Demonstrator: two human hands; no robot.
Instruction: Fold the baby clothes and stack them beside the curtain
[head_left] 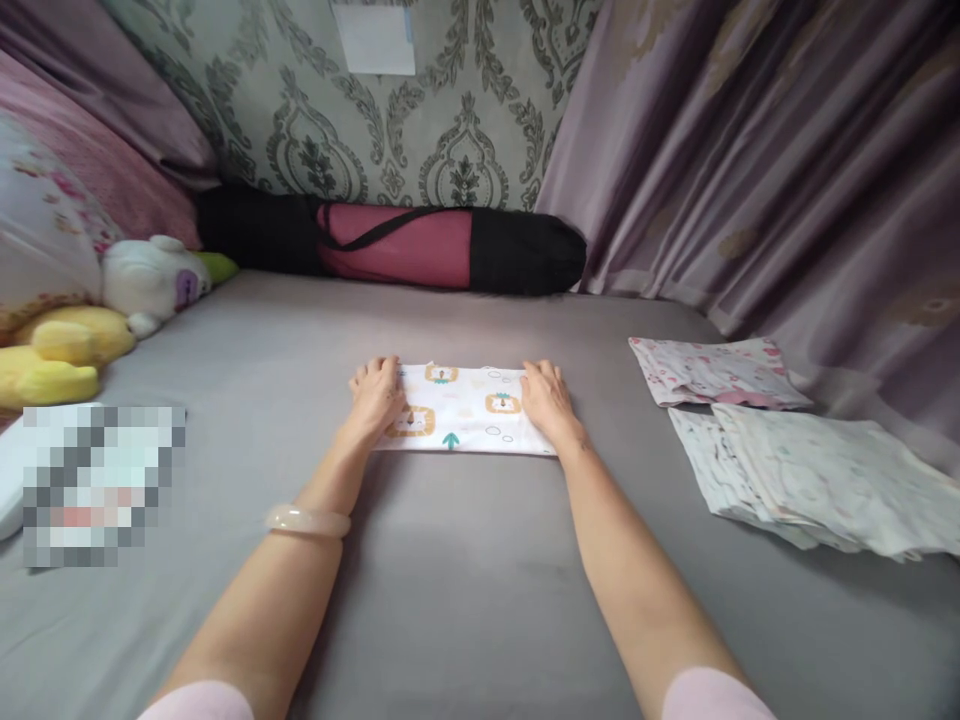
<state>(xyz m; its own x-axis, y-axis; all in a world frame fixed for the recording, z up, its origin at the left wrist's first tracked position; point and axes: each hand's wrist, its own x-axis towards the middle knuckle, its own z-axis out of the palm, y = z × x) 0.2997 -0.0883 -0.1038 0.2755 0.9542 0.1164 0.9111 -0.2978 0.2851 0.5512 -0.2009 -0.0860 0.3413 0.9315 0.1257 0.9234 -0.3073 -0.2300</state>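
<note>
A white folded cloth (465, 410) printed with lion faces and small green plants lies flat on the grey bed sheet (465, 580) in front of me. My left hand (376, 397) is closed on its left end, fingers bent near the far corner. At the opposite end, my right hand (550, 402) has its fingers curled over the far right corner, closed on the fabric. Both palms face down, and the fingertips are partly hidden. A pale bangle (308, 521) circles my left forearm.
To the right lie a pink-patterned folded cloth (712, 372) and a stack of pale folded cloths (832, 480). A long black-and-pink bag (397, 245) rests against the wall. Plush toys (146, 280) and a blurred-out flat object (101, 490) are at left. Curtains (675, 150) hang at right.
</note>
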